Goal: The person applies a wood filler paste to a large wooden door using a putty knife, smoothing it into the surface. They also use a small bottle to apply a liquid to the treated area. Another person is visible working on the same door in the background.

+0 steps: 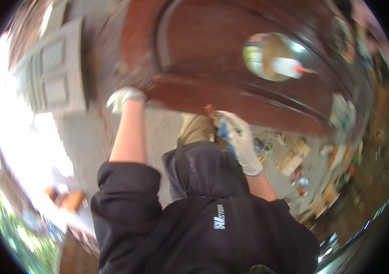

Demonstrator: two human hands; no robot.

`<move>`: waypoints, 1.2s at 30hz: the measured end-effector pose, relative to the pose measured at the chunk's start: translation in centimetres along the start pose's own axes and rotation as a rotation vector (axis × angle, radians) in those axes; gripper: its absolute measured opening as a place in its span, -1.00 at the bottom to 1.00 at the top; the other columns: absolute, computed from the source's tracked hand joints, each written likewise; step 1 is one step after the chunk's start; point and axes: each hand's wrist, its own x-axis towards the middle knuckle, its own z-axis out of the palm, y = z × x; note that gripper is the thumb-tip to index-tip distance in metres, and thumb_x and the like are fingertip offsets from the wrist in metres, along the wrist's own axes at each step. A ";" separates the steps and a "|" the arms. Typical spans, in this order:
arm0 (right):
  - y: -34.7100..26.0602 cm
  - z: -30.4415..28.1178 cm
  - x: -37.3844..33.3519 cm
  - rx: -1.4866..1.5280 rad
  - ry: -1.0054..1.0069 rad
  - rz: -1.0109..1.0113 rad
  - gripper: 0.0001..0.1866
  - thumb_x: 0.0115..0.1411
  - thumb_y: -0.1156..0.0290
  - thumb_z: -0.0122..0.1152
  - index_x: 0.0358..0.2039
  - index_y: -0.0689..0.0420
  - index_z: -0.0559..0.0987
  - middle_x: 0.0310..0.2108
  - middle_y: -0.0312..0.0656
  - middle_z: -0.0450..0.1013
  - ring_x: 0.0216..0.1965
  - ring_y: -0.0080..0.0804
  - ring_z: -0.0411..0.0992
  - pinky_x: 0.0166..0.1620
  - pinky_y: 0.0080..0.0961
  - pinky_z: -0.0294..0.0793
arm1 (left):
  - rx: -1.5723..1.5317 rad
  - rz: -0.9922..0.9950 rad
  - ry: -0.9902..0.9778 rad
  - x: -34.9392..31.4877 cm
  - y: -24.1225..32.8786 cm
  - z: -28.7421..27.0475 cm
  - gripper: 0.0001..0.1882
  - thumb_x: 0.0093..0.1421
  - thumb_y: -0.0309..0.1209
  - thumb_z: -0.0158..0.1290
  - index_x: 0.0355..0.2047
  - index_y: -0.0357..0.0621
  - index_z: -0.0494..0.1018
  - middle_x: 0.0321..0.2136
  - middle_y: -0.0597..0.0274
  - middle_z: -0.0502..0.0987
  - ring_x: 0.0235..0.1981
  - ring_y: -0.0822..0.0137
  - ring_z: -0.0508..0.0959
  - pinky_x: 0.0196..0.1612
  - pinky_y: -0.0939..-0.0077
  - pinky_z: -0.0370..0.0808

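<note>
A large dark reddish-brown wooden panel (190, 89), shaped like a door with raised mouldings, lies in front of me. My left hand (126, 97), in a white glove, is beside its near left corner; blur hides how the fingers are set. Just below the near edge, my right hand (240, 132), also gloved, is closed around a blue tool (224, 131) with a brownish tip, its kind too smeared to name. On the panel's right part stands a round can (254, 57) with brown contents. A white bottle (286, 67) with a red nozzle is at the can, seemingly on or against it.
A crumpled pale cloth (343, 112) hangs at the panel's right end. Grey panelled boards (55, 68) lean at the left. Wood offcuts (294, 157) and tangled scraps litter the floor at right. Orange-brown blocks (71, 201) sit at lower left, near bright light.
</note>
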 end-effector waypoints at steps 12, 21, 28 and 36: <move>-5.3 -7.2 -3.0 -0.107 0.355 -0.536 -0.81 0.27 0.44 0.19 -0.13 0.18 0.59 -0.25 -0.07 0.55 -0.20 -0.09 0.53 -0.13 -0.26 0.50 | 0.030 0.018 0.351 0.8 0.4 -1.6 -0.46 0.29 -0.12 0.02 0.19 -0.13 0.38 0.15 0.05 0.45 0.16 0.13 0.48 0.24 0.16 0.32; 1.2 -12.8 -7.2 0.279 0.627 -0.314 -0.81 0.33 0.44 0.14 -0.11 0.22 0.58 -0.32 -0.15 0.55 -0.37 -0.38 0.49 -0.25 -0.43 0.47 | -0.339 -0.123 0.456 -1.0 -2.9 4.2 -0.49 0.32 -0.14 -0.01 0.16 -0.19 0.37 0.11 -0.03 0.44 0.13 0.08 0.47 0.19 0.13 0.36; 6.3 -20.6 -10.2 0.391 0.696 -0.233 -0.75 0.36 0.36 0.10 -0.05 0.21 0.58 -0.37 -0.20 0.51 -0.39 -0.55 0.42 -0.29 -0.51 0.41 | -0.759 -0.111 1.035 -7.9 1.6 4.2 -0.52 0.34 -0.16 -0.04 0.14 -0.23 0.36 0.08 -0.08 0.43 0.11 0.05 0.46 0.15 0.10 0.39; 13.0 -34.8 -15.3 0.562 0.752 -0.294 -0.74 0.34 0.38 0.12 -0.05 0.26 0.58 -0.35 -0.33 0.48 -0.35 -0.62 0.34 -0.26 -0.57 0.39 | -0.936 0.633 1.778 -21.3 16.7 8.0 -0.71 0.29 -0.43 0.04 0.00 -0.24 0.42 -0.09 -0.02 0.50 -0.07 -0.01 0.50 0.02 0.06 0.42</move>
